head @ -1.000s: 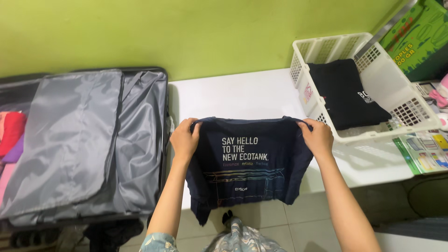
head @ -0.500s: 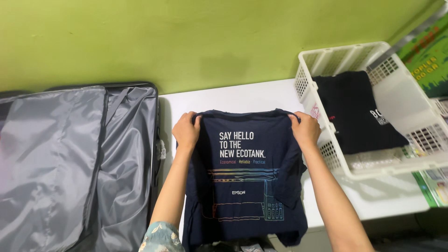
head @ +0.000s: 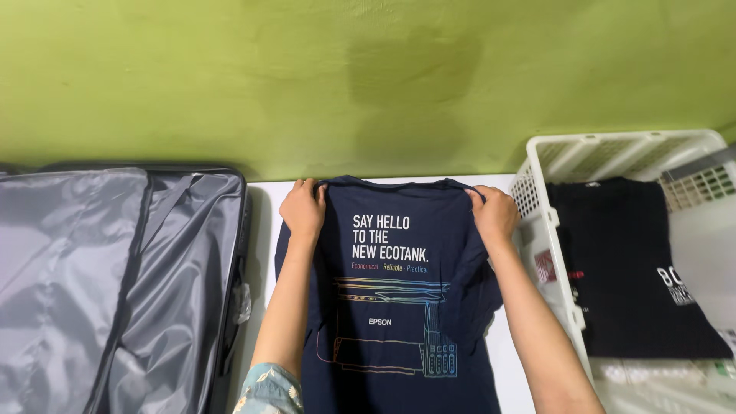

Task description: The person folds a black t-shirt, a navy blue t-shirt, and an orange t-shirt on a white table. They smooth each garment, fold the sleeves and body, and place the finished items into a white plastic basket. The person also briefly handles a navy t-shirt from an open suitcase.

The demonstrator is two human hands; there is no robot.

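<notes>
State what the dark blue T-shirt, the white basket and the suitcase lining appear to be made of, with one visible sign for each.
T-shirt: soft matt knit, likely cotton; it drapes limply from both hands.
Basket: rigid, slightly glossy white plastic; moulded lattice walls.
Suitcase lining: thin grey synthetic fabric, perhaps nylon or polyester; it shines and creases sharply.

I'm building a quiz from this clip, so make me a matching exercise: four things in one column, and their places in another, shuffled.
Things:
1. navy T-shirt
2. black garment
3. open suitcase
4. left hand

Places:
A. inside the white basket
B. far left, grey lining showing
C. gripping the shirt's left shoulder
D. spread on the white table, centre

Pairs: 1-D, 2-A, 3-B, 4-C
</notes>
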